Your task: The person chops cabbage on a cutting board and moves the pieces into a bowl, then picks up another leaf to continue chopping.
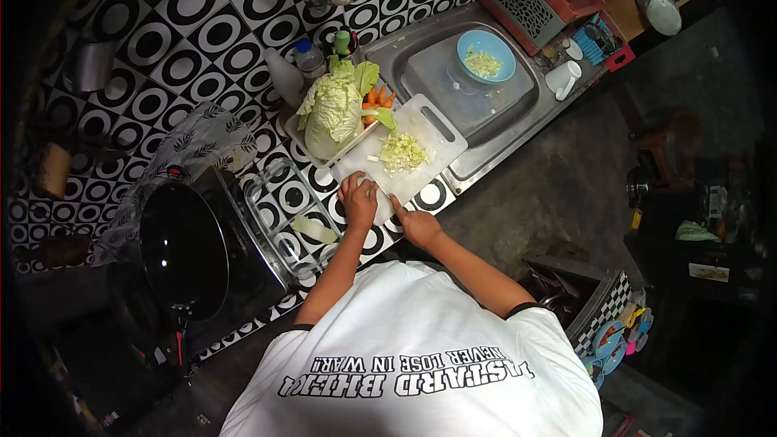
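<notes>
My left hand (358, 198) is at the near-left edge of a white cutting board (441, 142), its fingers curled down over a pale piece of cabbage that they mostly hide. Close on its right, my right hand (419, 228) is closed with the index finger stretched forward, around what appears to be a knife; little of the blade shows. Chopped cabbage (402, 152) lies heaped on the board beyond both hands. Behind the board, a large napa cabbage (333, 109) and several carrots (377, 105) rest in a pale tray (354, 144).
A steel sink (396, 57) at the back right holds a blue bowl (505, 53) with chopped cabbage inside. To the left, a black wok (184, 247) sits on the stove. A glass dish (263, 202) and a loose leaf piece (314, 229) lie left of my hands.
</notes>
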A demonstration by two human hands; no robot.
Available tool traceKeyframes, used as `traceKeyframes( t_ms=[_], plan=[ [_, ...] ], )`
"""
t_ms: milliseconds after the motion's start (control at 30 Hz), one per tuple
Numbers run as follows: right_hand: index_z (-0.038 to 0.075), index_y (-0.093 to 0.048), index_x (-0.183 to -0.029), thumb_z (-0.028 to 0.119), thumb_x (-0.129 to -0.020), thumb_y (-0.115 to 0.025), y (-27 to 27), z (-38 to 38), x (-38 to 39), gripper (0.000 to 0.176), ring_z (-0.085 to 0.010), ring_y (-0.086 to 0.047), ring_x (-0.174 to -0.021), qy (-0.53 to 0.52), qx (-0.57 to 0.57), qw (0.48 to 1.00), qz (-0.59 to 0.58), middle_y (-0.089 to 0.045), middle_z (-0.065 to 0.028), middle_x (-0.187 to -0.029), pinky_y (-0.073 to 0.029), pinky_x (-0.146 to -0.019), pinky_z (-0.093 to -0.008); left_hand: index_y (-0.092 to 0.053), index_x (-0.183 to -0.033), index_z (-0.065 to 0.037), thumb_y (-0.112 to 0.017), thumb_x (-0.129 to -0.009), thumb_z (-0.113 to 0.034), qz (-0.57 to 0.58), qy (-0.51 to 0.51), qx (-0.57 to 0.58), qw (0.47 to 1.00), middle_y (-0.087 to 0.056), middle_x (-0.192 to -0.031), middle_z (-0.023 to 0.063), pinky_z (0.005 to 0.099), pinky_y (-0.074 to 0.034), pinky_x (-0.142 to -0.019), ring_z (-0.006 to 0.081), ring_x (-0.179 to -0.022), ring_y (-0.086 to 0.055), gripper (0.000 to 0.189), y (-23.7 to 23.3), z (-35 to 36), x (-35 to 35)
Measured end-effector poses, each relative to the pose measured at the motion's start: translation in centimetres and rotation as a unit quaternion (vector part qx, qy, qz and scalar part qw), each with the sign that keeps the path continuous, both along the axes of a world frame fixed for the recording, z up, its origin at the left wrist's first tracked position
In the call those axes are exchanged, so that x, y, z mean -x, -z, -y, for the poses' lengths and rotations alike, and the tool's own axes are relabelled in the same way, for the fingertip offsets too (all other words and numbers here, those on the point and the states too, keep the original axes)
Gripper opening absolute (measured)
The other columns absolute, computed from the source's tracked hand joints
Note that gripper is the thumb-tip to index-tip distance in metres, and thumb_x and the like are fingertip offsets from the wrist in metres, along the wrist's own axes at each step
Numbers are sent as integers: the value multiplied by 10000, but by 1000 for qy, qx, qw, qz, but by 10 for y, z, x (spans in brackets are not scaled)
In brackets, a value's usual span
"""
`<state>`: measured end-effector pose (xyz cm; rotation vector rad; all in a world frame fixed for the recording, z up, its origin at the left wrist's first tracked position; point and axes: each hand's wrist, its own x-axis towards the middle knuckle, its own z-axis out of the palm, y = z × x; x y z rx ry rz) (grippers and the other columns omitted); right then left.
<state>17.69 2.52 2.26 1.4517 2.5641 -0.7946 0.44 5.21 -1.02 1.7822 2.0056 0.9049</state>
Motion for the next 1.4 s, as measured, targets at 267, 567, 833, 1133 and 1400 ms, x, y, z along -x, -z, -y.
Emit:
traceKeyframes(
  t_ms=[267,567,833,1133,1400],
  plan=[
    [124,-158,-1536,29,-786,-512,0,-25,2,835,-352,-667,-687,-23,-13,999,28,-675,-204,-773,-528,-615,-450,-683,-844,-101,-732,-765,-125,-4,10,-3,1000,-573,-1159,25,446,-324,-968,261,-1167,-469,96,-2,-1,1],
    [149,-200,-1521,57,-806,-567,-27,-16,-34,809,-374,-651,-758,53,18,998,-11,-666,-201,-836,-514,-672,-465,-674,-866,-122,-759,-758,-165,-25,18,-30,999,-568,-1086,39,442,-311,-964,258,-1124,-476,144,-6,-5,-4],
    [113,-261,-1498,47,-801,-554,-38,-2,-18,759,-370,-658,-741,7,21,999,-38,-673,-193,-837,-520,-669,-476,-655,-949,-103,-751,-767,-170,-44,-1,-27,999,-578,-1064,43,429,-326,-931,247,-1071,-530,217,-3,3,22],
    [158,-318,-1481,57,-824,-536,-17,-17,-59,700,-387,-634,-767,68,24,997,-42,-663,-204,-858,-496,-703,-478,-649,-987,-93,-719,-785,-128,-53,27,3,998,-634,-1050,46,421,-332,-945,244,-1063,-545,216,-12,8,21],
    [188,-427,-1425,67,-864,-521,-34,-28,-84,582,-389,-630,-820,99,29,988,-111,-668,-206,-960,-498,-757,-471,-664,-1007,-77,-659,-840,-142,-41,45,14,998,-665,-1005,67,405,-356,-934,258,-995,-580,180,-18,1,17]
  ],
)
